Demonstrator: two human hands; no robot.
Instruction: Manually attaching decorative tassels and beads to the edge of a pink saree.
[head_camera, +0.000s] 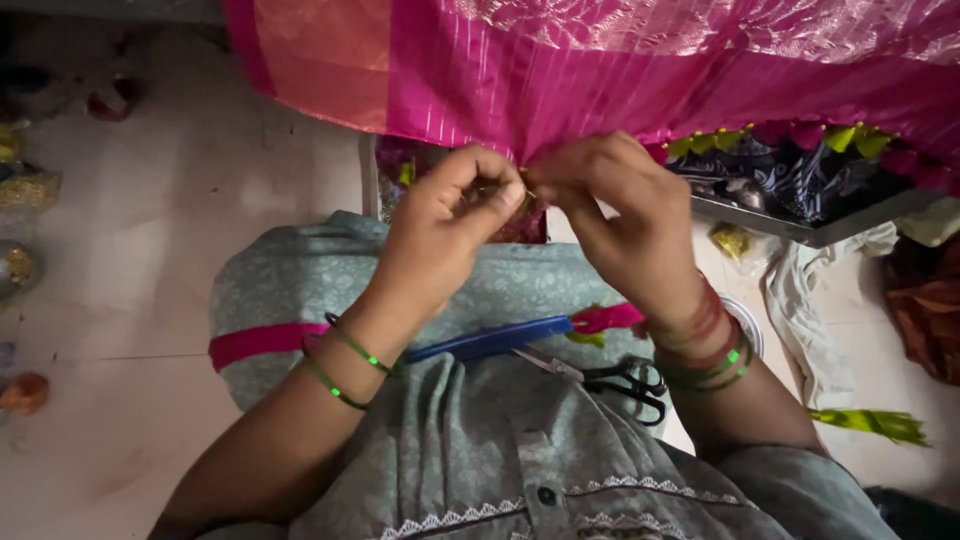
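Pink cloth (560, 70) hangs just above my hands, and its lower edge is pinched between them. My left hand (440, 225) and my right hand (620, 215) meet fingertip to fingertip, both clamped on that edge; whether something small sits between the fingers I cannot tell. Below my wrists, on my lap, lie black-handled scissors (615, 378) and a blue comb (490, 340). Right of my right hand, yellow and pink tassels (800, 135) line the cloth's border.

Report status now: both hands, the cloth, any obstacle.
Left hand and right hand pinching edge of pink woven cloth. Black-handled scissors on lap. Nothing blocking.
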